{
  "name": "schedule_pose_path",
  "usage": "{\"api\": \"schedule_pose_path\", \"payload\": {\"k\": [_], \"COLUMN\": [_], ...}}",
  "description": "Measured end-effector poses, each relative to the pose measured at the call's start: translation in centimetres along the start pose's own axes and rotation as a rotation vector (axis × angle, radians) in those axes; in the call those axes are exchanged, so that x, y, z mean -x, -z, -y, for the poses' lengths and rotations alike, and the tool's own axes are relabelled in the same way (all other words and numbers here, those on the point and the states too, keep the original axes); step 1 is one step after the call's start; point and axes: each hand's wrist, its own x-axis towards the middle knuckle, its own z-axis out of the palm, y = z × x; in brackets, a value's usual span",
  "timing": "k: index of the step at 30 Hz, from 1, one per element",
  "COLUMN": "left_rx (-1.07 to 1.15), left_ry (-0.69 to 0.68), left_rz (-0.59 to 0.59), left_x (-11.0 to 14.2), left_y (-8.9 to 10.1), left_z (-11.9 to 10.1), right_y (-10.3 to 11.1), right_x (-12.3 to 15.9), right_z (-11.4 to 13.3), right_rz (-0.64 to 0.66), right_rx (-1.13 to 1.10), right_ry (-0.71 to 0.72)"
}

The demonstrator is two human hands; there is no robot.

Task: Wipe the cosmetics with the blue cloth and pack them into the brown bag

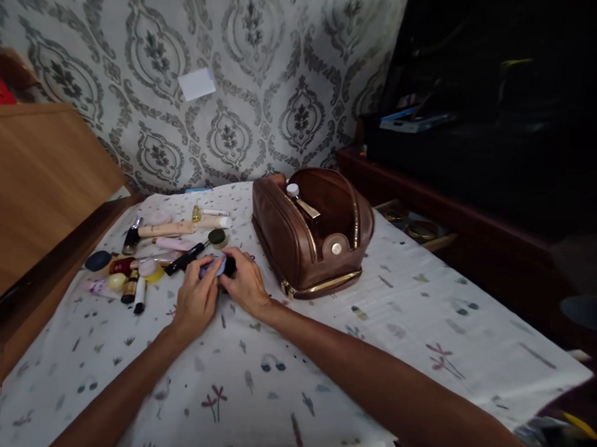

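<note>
My left hand (199, 292) is closed around the purple end of a small purple-and-black cosmetic item (215, 268). My right hand (245, 284) pinches its black end; fingers hide much of it, so its exact kind is unclear. Just beyond the hands lie a black tube (186, 258) and a small round jar with a dark lid (217, 238). To the right stands a brown cosmetic bag (280, 239), unzipped at the top, with a white-capped bottle (293, 191) and a gold-coloured item (308, 209) showing inside.
Several cosmetics lie at the left, among them a beige tube (165, 229), a makeup brush (140, 296) and a yellow-based jar (150, 270). A patterned white cloth (270, 389) covers the table. A wooden panel (45, 183) stands left; an open drawer (440, 241) is at the right.
</note>
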Motion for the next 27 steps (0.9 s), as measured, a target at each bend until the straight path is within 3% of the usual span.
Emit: {"api": "schedule_pose_path", "payload": {"k": [7,16,21,27], "left_rx": [-0.09,-0.27,-0.207,-0.03], "left_ry": [-0.03,0.186,0.21,0.133], "left_rz": [0.145,0.228,0.239,0.245], "left_x": [0.5,0.3,0.5,0.7], "left_y": [0.1,0.2,0.4,1.0], "left_z": [0.7,0.9,2.0,2.2], "right_y": [1.6,2.3,2.2,2.5], "right_x": [2.1,2.4,2.1,2.0], "right_z": [-1.2,-1.4,-2.0,-1.7], "right_rz": [0.002,0.03,0.031,0.046], "right_rx": [-0.126,-0.089,-0.164,-0.369], "right_ry": [-0.127,-0.232,-0.277,-0.209]}}
